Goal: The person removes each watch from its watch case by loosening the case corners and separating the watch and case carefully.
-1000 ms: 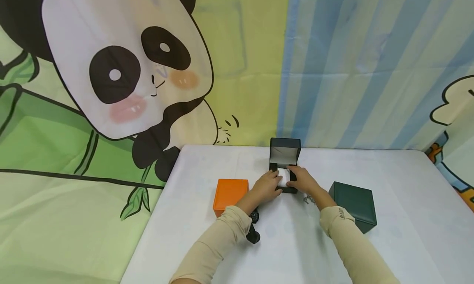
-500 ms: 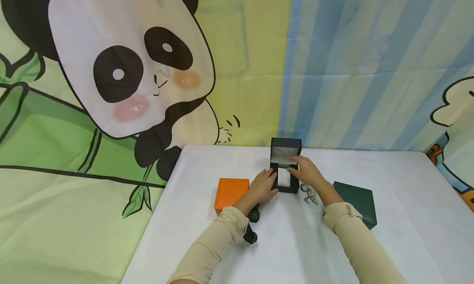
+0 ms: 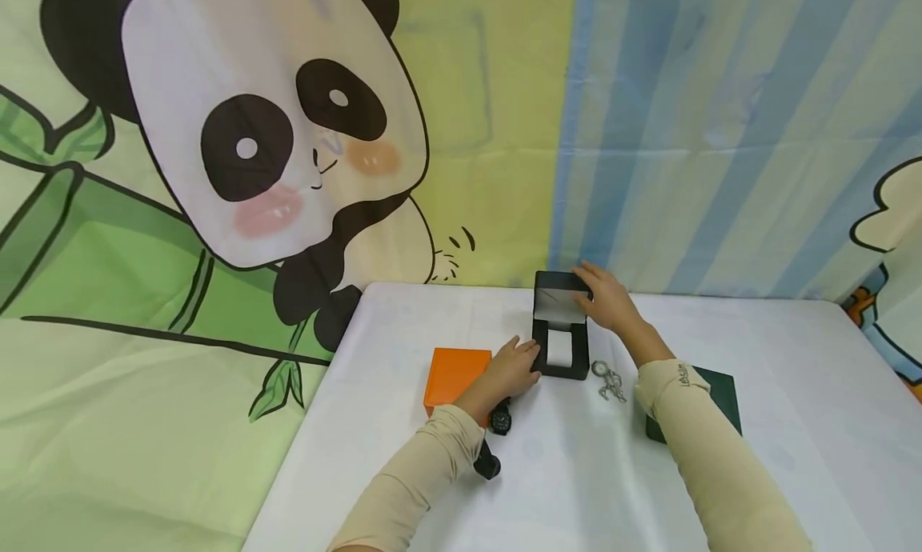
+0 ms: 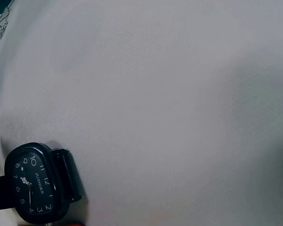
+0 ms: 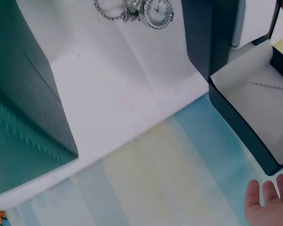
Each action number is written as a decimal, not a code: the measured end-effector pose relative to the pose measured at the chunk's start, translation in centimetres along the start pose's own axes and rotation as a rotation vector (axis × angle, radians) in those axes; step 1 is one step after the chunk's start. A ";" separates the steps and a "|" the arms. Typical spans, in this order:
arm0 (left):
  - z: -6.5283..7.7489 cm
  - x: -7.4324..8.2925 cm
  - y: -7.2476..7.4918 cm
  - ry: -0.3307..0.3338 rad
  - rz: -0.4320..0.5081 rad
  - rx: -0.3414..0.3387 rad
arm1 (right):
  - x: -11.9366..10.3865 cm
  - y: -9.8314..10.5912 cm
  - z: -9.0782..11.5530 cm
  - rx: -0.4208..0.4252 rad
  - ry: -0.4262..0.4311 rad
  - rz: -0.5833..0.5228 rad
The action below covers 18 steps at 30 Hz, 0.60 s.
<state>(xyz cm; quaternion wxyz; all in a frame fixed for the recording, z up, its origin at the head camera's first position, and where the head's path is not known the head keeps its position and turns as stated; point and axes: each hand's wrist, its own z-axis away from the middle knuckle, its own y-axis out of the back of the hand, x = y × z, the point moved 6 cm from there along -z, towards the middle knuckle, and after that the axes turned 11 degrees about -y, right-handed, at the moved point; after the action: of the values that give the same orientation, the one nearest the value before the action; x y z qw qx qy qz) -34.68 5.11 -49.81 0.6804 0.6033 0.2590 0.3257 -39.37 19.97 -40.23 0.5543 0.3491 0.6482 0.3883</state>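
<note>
A black watch box [image 3: 580, 360] stands with its lid [image 3: 560, 280] raised at the far side of the white table. Inside sits a white cushion [image 3: 559, 348]. My left hand [image 3: 508, 370] rests its fingers against the box's left side. Up at the lid's right edge is my right hand [image 3: 607, 300], fingers extended; in the right wrist view its fingertips [image 5: 270, 190] show just beyond the lid's outer edge. Right of the box lies a silver bracelet watch [image 3: 611, 382] with a round dial. A black watch [image 4: 30, 183] with white numerals lies by my left wrist.
An orange box [image 3: 454, 374] stands left of the left hand. A green box [image 3: 723, 400] is partly hidden behind the right sleeve. Another black strapped item [image 3: 487, 462] lies beside the left sleeve. A printed panda curtain [image 3: 497, 136] hangs behind the table's back edge.
My right hand has let go of the white cushion and moved up to the lid's right edge. My left hand stays at the box's left side. The cushion now sits uncovered.
</note>
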 end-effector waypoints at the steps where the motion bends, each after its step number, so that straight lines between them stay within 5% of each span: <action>1: 0.0 0.1 -0.1 -0.005 -0.002 -0.001 | 0.3 -0.2 0.0 -0.004 -0.004 0.006; 13: 0.2 0.2 -0.4 -0.033 -0.026 0.024 | 0.5 -1.4 1.7 0.182 -0.001 0.074; 18: 0.2 0.5 -0.3 -0.024 -0.008 0.026 | 0.6 -1.5 2.4 0.166 0.008 0.082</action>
<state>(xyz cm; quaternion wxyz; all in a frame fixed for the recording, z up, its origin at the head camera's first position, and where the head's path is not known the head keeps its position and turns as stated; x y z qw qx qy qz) -34.21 5.33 -50.01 0.6771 0.6147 0.2575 0.3122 -37.10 20.15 -42.03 0.5046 0.4185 0.6654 0.3571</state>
